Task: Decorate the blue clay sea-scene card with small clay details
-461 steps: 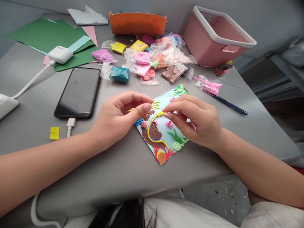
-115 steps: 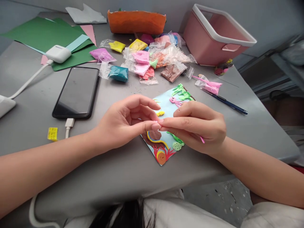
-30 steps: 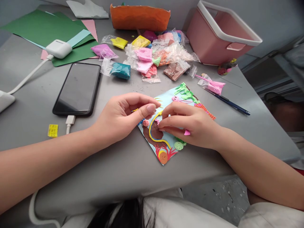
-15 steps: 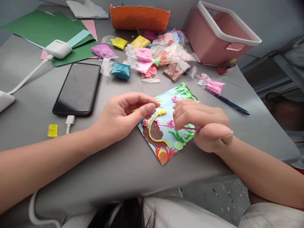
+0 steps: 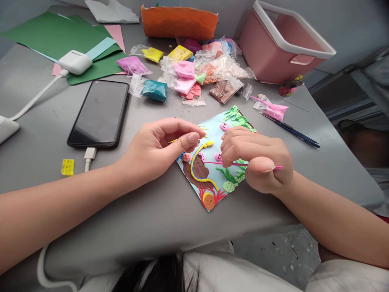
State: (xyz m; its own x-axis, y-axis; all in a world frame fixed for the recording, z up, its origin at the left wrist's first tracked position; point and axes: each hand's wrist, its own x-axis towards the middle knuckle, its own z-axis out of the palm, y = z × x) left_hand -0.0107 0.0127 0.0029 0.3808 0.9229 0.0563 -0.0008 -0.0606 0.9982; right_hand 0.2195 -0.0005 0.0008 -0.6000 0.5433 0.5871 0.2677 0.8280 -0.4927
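Note:
A light-blue card [image 5: 213, 130] lies on the grey table, decorated with a clay sea scene. On it are a yellow and blue eel [image 5: 192, 164], a brown rock [image 5: 201, 168], pink faces, green weeds and a red-and-orange piece near the front corner. My right hand [image 5: 258, 158] is closed round a thin pink modelling stick [image 5: 238, 164]. The stick's tip meets small pink clay dots [image 5: 201, 156] at the rock's edge. Over the card's left edge, my left hand [image 5: 170, 148] has thumb and index finger nearly pinched together; anything between them is too small to make out.
Several bags of coloured clay [image 5: 185, 77] lie behind the card. A pink bin [image 5: 267, 48] and an orange box [image 5: 179, 22] stand at the back. A phone [image 5: 99, 113] with a cable is at left, a blue pen [image 5: 291, 132] at right, green paper [image 5: 45, 36] back left.
My right thumb has shifted slightly left along the stick, so its back end now shows past the thumb. The left hand and card have hardly moved.

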